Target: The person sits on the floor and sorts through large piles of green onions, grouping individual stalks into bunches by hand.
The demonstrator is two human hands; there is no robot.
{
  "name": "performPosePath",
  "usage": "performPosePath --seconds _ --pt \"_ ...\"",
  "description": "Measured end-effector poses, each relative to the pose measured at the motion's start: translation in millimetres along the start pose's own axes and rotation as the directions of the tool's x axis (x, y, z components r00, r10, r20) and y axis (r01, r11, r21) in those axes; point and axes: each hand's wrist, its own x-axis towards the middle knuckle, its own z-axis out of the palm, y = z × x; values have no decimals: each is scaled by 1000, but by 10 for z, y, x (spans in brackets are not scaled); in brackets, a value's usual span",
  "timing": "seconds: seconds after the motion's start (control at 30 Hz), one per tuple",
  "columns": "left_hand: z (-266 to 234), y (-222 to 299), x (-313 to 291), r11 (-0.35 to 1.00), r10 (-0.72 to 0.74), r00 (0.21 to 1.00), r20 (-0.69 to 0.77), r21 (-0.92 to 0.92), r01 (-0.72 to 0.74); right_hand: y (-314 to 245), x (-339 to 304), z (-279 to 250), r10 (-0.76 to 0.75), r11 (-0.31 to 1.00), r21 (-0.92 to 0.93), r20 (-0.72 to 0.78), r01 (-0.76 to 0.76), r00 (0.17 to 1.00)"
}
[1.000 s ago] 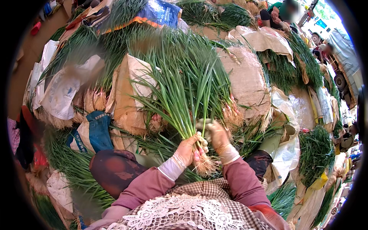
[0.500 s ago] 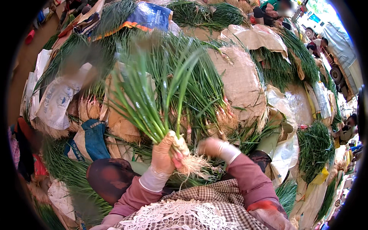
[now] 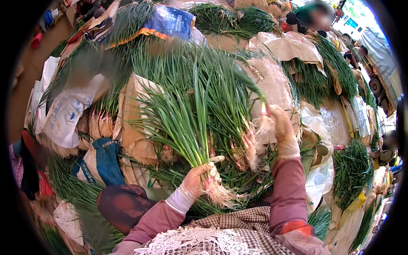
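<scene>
My left hand, in a pale glove, is closed around a bunch of spring onions. Their green leaves fan out up and to the left, and the pale stringy roots hang out below the fist. Farther out to the right, my gloved right hand grips a few spring onions near their reddish white root ends, leaves pointing away from me. Between and beyond both hands lies a large heap of spring onions, with roots toward me.
Woven sacks, one tan and one blue, lie among more onion heaps. A blue and white bag is near my left knee. Other people sit around the edges; a covered truck stands at the far right.
My right hand has moved from beside the bunch up and to the right, and now holds a few spring onions. My left hand has shifted slightly right and lower with its bunch.
</scene>
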Motion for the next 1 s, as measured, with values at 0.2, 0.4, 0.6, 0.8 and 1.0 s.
performPosePath --seconds 0.2,0.4,0.6,0.8,1.0 --pt "91 44 14 1000 -2 1000 -19 4 2 436 -337 -88 135 988 -88 122 -125 983" --pt "-16 87 -24 999 -10 1000 -22 31 11 532 -643 73 50 965 237 245 -110 968" --pt "19 -95 25 973 38 972 -230 230 16 853 -1430 682 -201 898 -251 495 360 846" --pt "-29 -292 -59 930 102 909 -404 364 57 837 -1176 819 456 608 459 467 -648 758" --pt "-14 -352 -74 895 130 912 -390 441 61 1083 -1045 989 256 742 -668 356 53 899"
